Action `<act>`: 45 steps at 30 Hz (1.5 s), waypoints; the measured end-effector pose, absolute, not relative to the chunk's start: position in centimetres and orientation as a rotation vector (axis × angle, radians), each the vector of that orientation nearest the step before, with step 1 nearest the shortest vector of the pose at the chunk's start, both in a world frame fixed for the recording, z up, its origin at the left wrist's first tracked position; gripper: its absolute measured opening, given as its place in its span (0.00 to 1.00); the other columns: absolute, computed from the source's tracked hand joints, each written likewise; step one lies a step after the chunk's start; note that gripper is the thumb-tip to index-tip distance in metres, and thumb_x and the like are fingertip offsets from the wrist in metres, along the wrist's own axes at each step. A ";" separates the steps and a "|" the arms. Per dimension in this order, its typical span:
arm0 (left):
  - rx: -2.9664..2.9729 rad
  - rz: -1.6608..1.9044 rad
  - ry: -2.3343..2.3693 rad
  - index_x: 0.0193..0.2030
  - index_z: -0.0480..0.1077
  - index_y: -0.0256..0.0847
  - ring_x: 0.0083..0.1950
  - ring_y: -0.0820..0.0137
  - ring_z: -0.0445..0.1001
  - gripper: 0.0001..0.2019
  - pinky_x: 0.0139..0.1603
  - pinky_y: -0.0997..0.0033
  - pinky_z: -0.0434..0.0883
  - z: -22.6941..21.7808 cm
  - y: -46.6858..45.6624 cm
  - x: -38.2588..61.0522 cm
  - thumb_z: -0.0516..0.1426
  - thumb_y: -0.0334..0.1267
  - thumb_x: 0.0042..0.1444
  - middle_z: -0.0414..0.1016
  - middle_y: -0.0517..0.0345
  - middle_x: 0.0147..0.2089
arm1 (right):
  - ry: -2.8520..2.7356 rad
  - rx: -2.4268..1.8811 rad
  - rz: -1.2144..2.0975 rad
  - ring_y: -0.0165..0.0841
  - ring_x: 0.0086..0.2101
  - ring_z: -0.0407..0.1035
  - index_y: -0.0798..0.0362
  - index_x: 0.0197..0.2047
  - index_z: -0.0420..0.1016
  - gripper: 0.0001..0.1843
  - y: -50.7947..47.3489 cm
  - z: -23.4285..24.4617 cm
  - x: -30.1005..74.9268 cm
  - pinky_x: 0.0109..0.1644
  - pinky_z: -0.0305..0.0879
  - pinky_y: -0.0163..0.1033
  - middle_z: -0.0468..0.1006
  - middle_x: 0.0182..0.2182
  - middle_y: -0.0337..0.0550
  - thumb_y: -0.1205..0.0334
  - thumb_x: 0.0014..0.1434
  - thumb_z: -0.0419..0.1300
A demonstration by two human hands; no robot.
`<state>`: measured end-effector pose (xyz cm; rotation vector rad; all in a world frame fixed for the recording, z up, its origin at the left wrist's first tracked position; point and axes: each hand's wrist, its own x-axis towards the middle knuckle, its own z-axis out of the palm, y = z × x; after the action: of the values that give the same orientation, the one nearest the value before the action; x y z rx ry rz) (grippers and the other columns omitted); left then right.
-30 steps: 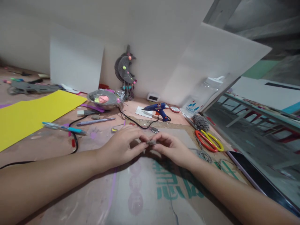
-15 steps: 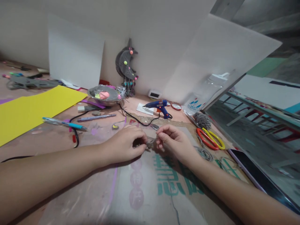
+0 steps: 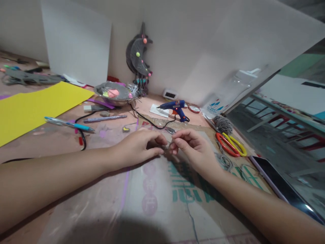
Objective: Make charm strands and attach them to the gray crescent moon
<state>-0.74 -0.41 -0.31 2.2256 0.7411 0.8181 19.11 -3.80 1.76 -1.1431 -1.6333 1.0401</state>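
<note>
My left hand (image 3: 141, 145) rests over the cardboard with thumb and fingers curled into a pinch. Between it and my right hand (image 3: 196, 149) is a small bit of grey yarn (image 3: 167, 146), mostly hidden by the fingertips. My right hand pinches the yarn from the other side with thumb and forefinger, its remaining fingers bent. The hands are nearly touching. Just beyond them lies a small metal-tipped tool (image 3: 170, 130), too small to tell its kind. A cardboard sheet (image 3: 162, 210) with green and pink print is under both hands.
Behind the hands stands a blue glue gun (image 3: 174, 106) with a black cord. To the right are scissors (image 3: 230, 144), a grey yarn ball (image 3: 222, 124), a phone (image 3: 281, 186) and a clear bottle (image 3: 231, 89). Pens (image 3: 68, 124), yellow paper (image 3: 40, 110) and a bowl (image 3: 114, 99) lie left.
The view has tilted down slightly, so the background sits higher. Both hands have shifted a little to the right and closer together, and less of the grey yarn shows between them.
</note>
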 end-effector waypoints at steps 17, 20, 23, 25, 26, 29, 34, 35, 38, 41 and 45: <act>2.252 0.953 0.672 0.43 0.73 0.46 0.39 0.71 0.73 0.10 0.43 0.71 0.68 0.4 -1.0 -0.8 0.54 0.31 0.56 0.78 0.62 0.38 | -1.578 -1.085 1.046 0.26 0.23 0.71 0.52 0.35 0.69 0.04 -4.1 2.1 18.9 0.29 0.70 0.35 0.74 0.22 0.34 0.61 0.58 0.59; 2.259 0.951 0.652 0.42 0.74 0.46 0.38 0.72 0.74 0.10 0.43 0.71 0.68 0.3 -0.9 -0.7 0.54 0.33 0.58 0.78 0.61 0.38 | -1.581 -1.095 1.037 0.26 0.23 0.71 0.52 0.35 0.69 0.05 -4.1 2.1 18.9 0.29 0.70 0.35 0.74 0.22 0.34 0.60 0.58 0.59; 2.233 0.921 0.690 0.42 0.75 0.45 0.38 0.71 0.74 0.09 0.43 0.71 0.69 0.3 -0.8 -0.7 0.54 0.33 0.58 0.79 0.61 0.38 | -1.582 -1.116 1.039 0.26 0.23 0.71 0.51 0.35 0.68 0.06 -4.1 2.1 18.9 0.30 0.70 0.35 0.74 0.22 0.34 0.59 0.58 0.59; 2.221 0.902 0.698 0.41 0.75 0.45 0.38 0.71 0.74 0.09 0.43 0.71 0.69 0.3 -0.8 -0.8 0.55 0.33 0.57 0.78 0.60 0.38 | -1.581 -1.119 1.045 0.27 0.23 0.71 0.51 0.35 0.68 0.06 -4.1 2.2 18.8 0.29 0.70 0.35 0.74 0.22 0.35 0.58 0.58 0.59; 2.219 0.897 0.695 0.41 0.75 0.45 0.38 0.71 0.74 0.09 0.43 0.71 0.69 0.3 -0.8 -0.8 0.55 0.32 0.57 0.78 0.61 0.38 | -1.582 -1.120 1.045 0.27 0.23 0.71 0.51 0.35 0.68 0.06 -4.1 2.2 18.8 0.29 0.70 0.35 0.75 0.22 0.35 0.58 0.58 0.59; 2.169 0.900 0.687 0.41 0.73 0.44 0.39 0.72 0.74 0.08 0.43 0.71 0.70 0.1 -0.9 -0.7 0.55 0.31 0.57 0.77 0.60 0.38 | -1.598 -1.124 1.023 0.27 0.24 0.70 0.51 0.35 0.68 0.06 -4.1 2.1 18.9 0.30 0.69 0.35 0.74 0.22 0.35 0.58 0.58 0.59; 1.921 0.954 0.711 0.52 0.61 0.43 0.41 0.71 0.75 0.16 0.42 0.71 0.72 -0.4 -1.1 -0.5 0.55 0.31 0.56 0.73 0.57 0.40 | -1.628 -1.160 0.949 0.27 0.24 0.69 0.52 0.36 0.69 0.05 -4.1 1.9 19.0 0.30 0.68 0.34 0.73 0.23 0.36 0.60 0.59 0.57; 1.903 0.950 0.718 0.54 0.59 0.43 0.40 0.71 0.75 0.19 0.42 0.70 0.72 -0.4 -1.1 -0.5 0.55 0.31 0.56 0.73 0.58 0.38 | -1.630 -1.162 0.945 0.27 0.24 0.69 0.52 0.37 0.69 0.05 -4.1 1.9 19.1 0.30 0.67 0.34 0.73 0.23 0.36 0.60 0.59 0.57; 1.873 0.915 0.724 0.60 0.53 0.47 0.36 0.72 0.75 0.25 0.39 0.71 0.72 -0.3 -1.1 -0.5 0.55 0.31 0.57 0.72 0.61 0.35 | -1.636 -1.163 0.949 0.26 0.24 0.67 0.52 0.37 0.69 0.05 -4.1 1.8 19.0 0.29 0.66 0.34 0.72 0.23 0.35 0.60 0.59 0.57; 1.840 0.907 0.709 0.63 0.51 0.48 0.35 0.73 0.75 0.28 0.38 0.72 0.72 -0.2 -1.1 -0.6 0.54 0.31 0.57 0.72 0.62 0.34 | -1.636 -1.151 1.010 0.26 0.26 0.67 0.50 0.40 0.68 0.07 -3.9 1.7 19.0 0.29 0.66 0.33 0.70 0.26 0.35 0.62 0.57 0.59; 1.868 0.926 0.714 0.63 0.51 0.50 0.34 0.74 0.75 0.28 0.39 0.73 0.72 -0.2 -1.1 -0.6 0.54 0.31 0.58 0.74 0.63 0.34 | -1.692 -1.092 1.115 0.28 0.32 0.68 0.48 0.48 0.65 0.18 -3.5 1.1 18.9 0.34 0.68 0.35 0.71 0.33 0.37 0.65 0.54 0.62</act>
<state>-0.57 -1.11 -0.18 1.8680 0.7139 0.9257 18.94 -3.47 1.12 -1.0922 -1.6923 1.1151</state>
